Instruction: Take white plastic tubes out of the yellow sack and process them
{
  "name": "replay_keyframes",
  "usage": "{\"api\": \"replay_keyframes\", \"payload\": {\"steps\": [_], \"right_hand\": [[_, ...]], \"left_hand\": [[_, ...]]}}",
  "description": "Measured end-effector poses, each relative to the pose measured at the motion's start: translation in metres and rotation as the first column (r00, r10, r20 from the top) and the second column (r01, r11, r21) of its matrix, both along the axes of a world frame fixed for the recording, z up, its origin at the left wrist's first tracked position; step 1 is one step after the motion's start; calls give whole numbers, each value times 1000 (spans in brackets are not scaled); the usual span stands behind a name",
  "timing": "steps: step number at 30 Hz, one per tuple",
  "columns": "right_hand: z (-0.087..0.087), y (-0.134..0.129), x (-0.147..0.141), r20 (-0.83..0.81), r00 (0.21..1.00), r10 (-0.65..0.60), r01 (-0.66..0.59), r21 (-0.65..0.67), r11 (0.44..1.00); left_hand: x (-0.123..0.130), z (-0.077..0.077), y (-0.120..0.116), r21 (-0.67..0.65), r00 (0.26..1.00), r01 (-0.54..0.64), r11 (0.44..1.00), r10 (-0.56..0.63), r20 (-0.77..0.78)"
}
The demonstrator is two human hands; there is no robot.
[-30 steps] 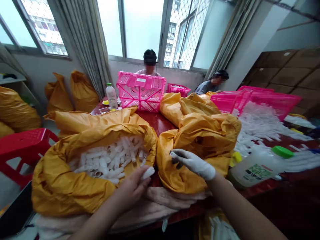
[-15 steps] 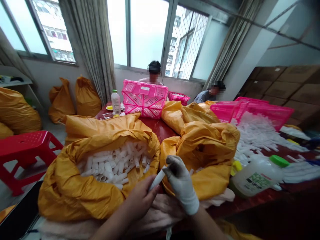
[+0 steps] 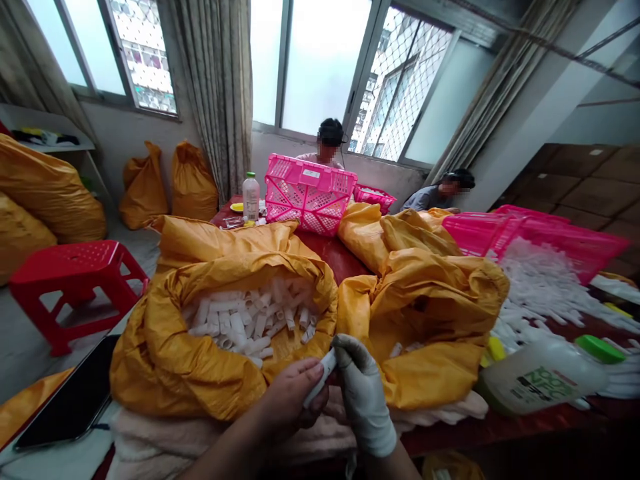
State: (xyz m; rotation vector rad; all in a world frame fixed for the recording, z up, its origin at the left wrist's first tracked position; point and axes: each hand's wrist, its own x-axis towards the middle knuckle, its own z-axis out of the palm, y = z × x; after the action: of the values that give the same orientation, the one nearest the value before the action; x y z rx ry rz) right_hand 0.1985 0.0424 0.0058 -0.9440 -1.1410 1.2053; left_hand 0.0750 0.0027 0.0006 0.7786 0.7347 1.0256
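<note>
My bare left hand point(image 3: 297, 390) is wrapped round a short white plastic tube point(image 3: 320, 379), held at a tilt with its upper end to the right. My right hand point(image 3: 361, 390), in a white glove, has its fingers closed at that upper end. The gloved fingertips partly hide the tube's tip. Just beyond my left hand, an orange woven sack point(image 3: 175, 373) lies open, with many white tubes point(image 3: 240, 323) inside. Beyond my right hand is a second open orange sack point(image 3: 435, 390) with a few white pieces visible in it.
A pale cloth point(image 3: 160, 433) lies under the sacks. A large bottle with a green cap point(image 3: 545, 377) leans at right, near a heap of white tubes point(image 3: 540, 273). Pink crates point(image 3: 310, 193) stand farther back, where two people sit. A phone point(image 3: 67, 393) and red stool point(image 3: 75, 267) are left.
The view has shifted, so the scene sits farther right. My gloved right fingers have closed in on the tube's upper end, and my left hand still holds the tube.
</note>
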Motion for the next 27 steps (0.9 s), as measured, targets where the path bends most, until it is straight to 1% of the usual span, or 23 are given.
{"api": "replay_keyframes", "payload": {"steps": [2, 4, 5, 6, 7, 8, 9, 10, 11, 12, 13, 15, 16, 17, 18, 19, 20, 22, 23, 24, 25, 26, 27], "right_hand": [[-7, -4, -5, -4, 999, 33, -33, -15, 999], [-11, -8, -9, -26, 997, 73, -74, -27, 997], [-12, -9, -8, -37, 997, 70, -71, -28, 997], [-12, -11, -4, -50, 998, 44, -45, -28, 999], [-12, -11, 4, -60, 998, -9, 7, -31, 999], [-13, -12, 17, -62, 994, -94, 92, -32, 995], [-16, -13, 35, -45, 979, -201, 200, -29, 979], [-21, -14, 60, -3, 942, -335, 335, -8, 942], [-30, -16, 89, 69, 885, -460, 459, 33, 888], [-43, -19, 121, 178, 799, -574, 566, 96, 819], [-58, -24, 156, 293, 667, -685, 661, 193, 725], [-93, -38, 221, 592, 489, -640, 635, 261, 727], [-109, -46, 247, 689, 441, -575, 600, 251, 760], [-121, -53, 267, 759, 417, -501, 557, 223, 800], [-127, -59, 280, 798, 392, -457, 528, 211, 822], [-127, -61, 285, 814, 371, -446, 509, 223, 831], [-120, -59, 282, 809, 347, -475, 504, 267, 821], [-90, -40, 260, 771, 298, -563, 483, 387, 785], [-71, -23, 245, 757, 308, -576, 443, 421, 792], [-52, -2, 229, 806, 336, -488, 338, 381, 861], [-35, 20, 213, 890, 323, -321, 183, 274, 944], [-22, 43, 199, 924, 316, -215, 80, 200, 977], [-14, 65, 188, 940, 310, -144, 17, 146, 989]], "left_hand": [[3, -3, 2, 39, 997, -26, 999, 29, -67], [6, -3, 2, 181, 960, -68, 981, 113, -255], [7, 0, 3, 275, 916, -53, 960, 156, -369], [7, 4, 3, 359, 855, 6, 933, 181, -486], [7, 10, 5, 420, 764, 109, 901, 195, -616], [5, 17, 8, 438, 647, 232, 869, 198, -736], [2, 24, 13, 412, 515, 346, 843, 196, -834], [-2, 30, 20, 365, 373, 424, 829, 208, -904], [-6, 34, 29, 317, 233, 462, 829, 231, -945], [-11, 37, 40, 280, 110, 461, 842, 258, -960], [-16, 36, 54, 254, 11, 434, 864, 277, -961], [-23, 28, 81, 213, -122, 387, 897, 279, -953], [-25, 22, 94, 192, -165, 375, 907, 269, -949], [-25, 14, 105, 173, -193, 366, 914, 257, -947], [-23, 7, 113, 155, -216, 362, 919, 244, -946], [-21, 0, 119, 139, -233, 360, 922, 233, -944], [-20, -5, 122, 133, -246, 358, 924, 231, -941], [-19, -11, 120, 148, -262, 353, 924, 249, -932], [-20, -12, 117, 167, -263, 352, 921, 269, -927], [-23, -11, 112, 186, -263, 352, 917, 287, -921], [-27, -9, 106, 203, -259, 349, 915, 303, -917], [-31, -6, 99, 222, -248, 344, 912, 317, -916], [-35, -2, 93, 241, -230, 337, 910, 327, -917]]}}
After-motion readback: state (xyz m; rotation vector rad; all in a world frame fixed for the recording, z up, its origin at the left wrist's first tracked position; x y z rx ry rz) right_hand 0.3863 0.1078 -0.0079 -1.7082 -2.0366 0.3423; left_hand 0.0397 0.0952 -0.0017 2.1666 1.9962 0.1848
